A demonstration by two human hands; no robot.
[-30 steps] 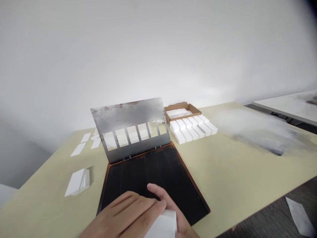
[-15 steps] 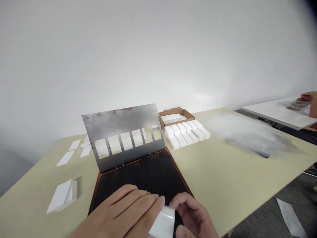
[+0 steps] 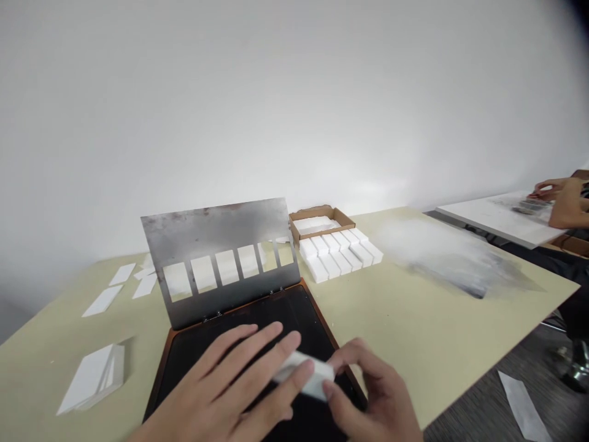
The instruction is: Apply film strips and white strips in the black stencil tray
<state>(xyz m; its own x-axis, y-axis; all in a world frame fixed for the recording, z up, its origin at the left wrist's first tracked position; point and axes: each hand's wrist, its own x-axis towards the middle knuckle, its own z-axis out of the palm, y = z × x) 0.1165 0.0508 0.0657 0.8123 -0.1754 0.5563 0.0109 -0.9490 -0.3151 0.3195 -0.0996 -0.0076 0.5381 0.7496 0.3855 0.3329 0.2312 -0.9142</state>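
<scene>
A small white block [image 3: 317, 383] is held over the black board [image 3: 280, 313] of a hinged frame; I cannot tell whether it is one piece or stacked cards. My right hand [image 3: 372, 393] pinches its right end between thumb and forefinger. Across the block's left part lie the stretched, spread fingers of my left hand [image 3: 243, 380], hiding some of it. Behind the board, a grey metal plate [image 3: 216, 230] with a row of rectangular openings stands raised on its hinges.
White cards [image 3: 92, 374] lie stacked at the left, with loose ones [image 3: 103, 301] behind. Rows of white stacks [image 3: 340, 255] stand before a cardboard box [image 3: 350, 220]. A grey-white smear covers the table's right part. Another person's hands [image 3: 568, 199] work at a white board [image 3: 501, 215]. A white sheet [image 3: 522, 402] lies on the floor.
My left fingers have spread apart from lying together. The block has turned more sideways, and my right thumb and forefinger now close on its end. The view has shifted slightly right.
</scene>
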